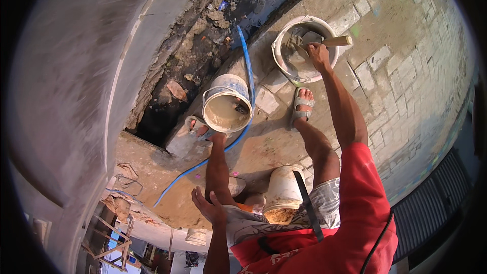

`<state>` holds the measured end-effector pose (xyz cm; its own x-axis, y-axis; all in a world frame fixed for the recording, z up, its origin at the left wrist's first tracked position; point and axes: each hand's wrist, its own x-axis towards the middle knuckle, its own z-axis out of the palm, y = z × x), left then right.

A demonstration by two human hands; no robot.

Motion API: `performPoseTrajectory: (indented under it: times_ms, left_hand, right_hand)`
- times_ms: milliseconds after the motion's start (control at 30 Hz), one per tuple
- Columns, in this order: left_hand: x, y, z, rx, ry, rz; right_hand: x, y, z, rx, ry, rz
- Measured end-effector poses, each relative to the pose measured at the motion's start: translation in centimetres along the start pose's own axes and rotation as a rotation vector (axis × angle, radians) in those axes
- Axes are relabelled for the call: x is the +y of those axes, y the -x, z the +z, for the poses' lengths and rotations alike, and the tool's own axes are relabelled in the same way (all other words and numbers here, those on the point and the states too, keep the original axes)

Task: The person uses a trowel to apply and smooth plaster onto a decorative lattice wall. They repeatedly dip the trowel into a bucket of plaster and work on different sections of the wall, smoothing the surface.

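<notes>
My right arm reaches forward to a large white bucket (275, 53), where my right hand (319, 57) is closed on a trowel. The trowel's pale wooden handle (339, 41) sticks out to the right over the rim, and its blade points left into the bucket. Grey, wet-looking material (294, 60) lies inside. My left hand (209, 208) hangs in the air near my left knee, fingers spread, with nothing in it. A smaller white bucket (227, 82) of murky water stands by my left foot, a dark object in it.
A blue hose (247, 61) curves past the water bucket. Left of it runs a trench (187, 66) with rubble and dark water, beside a grey wall (76, 61). Another white bucket (285, 177) with sandy contents stands near my legs. Paving blocks (401, 78) cover the right side.
</notes>
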<state>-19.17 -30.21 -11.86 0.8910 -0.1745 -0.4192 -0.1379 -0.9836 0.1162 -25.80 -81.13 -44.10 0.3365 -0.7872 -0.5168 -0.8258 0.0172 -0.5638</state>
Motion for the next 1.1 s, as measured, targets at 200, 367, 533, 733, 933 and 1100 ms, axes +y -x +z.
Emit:
performPoseTrajectory:
  times_ms: [200,367,533,733,933,1100]
  left_hand:
    - [0.5,0.1,0.2,-0.003,-0.004,-0.018]
    - [0.6,0.0,0.3,-0.001,-0.018,-0.008]
    - [0.9,-0.2,0.4,0.000,-0.036,-0.005]
    - [0.7,0.0,0.6,0.011,-0.009,-0.020]
    - [0.9,-0.1,0.5,0.028,-0.019,-0.009]
    - [0.8,-0.1,1.0,0.043,-0.020,0.002]
  right_hand:
    - [-1.3,-0.1,0.9,0.002,0.117,-0.001]
    - [-0.6,-0.4,1.5,-0.012,0.119,-0.047]
    - [-0.5,-0.7,2.8,-0.072,0.173,0.000]
    - [0.1,-1.0,2.9,-0.154,0.071,-0.098]
    - [1.3,-3.4,1.6,-0.426,0.069,-0.144]
    - [4.4,-4.5,-1.4,-0.358,0.206,-0.722]
